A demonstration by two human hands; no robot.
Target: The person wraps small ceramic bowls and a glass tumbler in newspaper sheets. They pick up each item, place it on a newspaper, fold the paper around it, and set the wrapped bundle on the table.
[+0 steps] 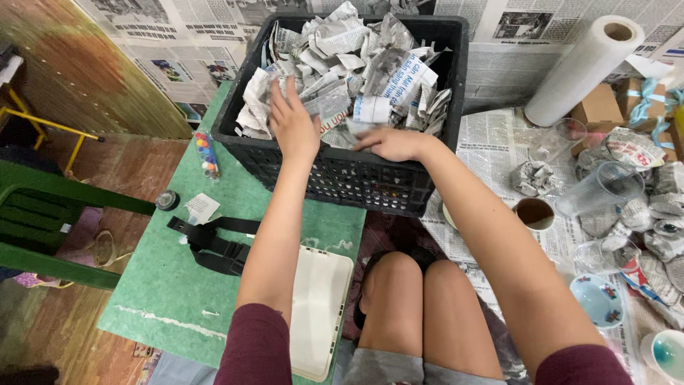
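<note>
Black plastic crate as landmark, set on the floor just ahead of bare knees, heaped with newspaper-wrapped bundles. Left hand inside the crate at its left side, fingers spread flat, palm down on the paper bundles, not closed around any one. Right hand at the crate's near rim, near its middle, fingers reaching left and touching a crumpled bundle; grip on it impossible to tell. Hands apart, that bundle between them.

Left of the crate, a green board, bearing a strip of small paint pots close beside the crate wall, a black strap nearer the body, and a white tray at the board's near right corner. Right of the crate, newspaper sheets spread on the floor, with a white paper roll, clear glasses, more wrapped items and small painted bowls.
</note>
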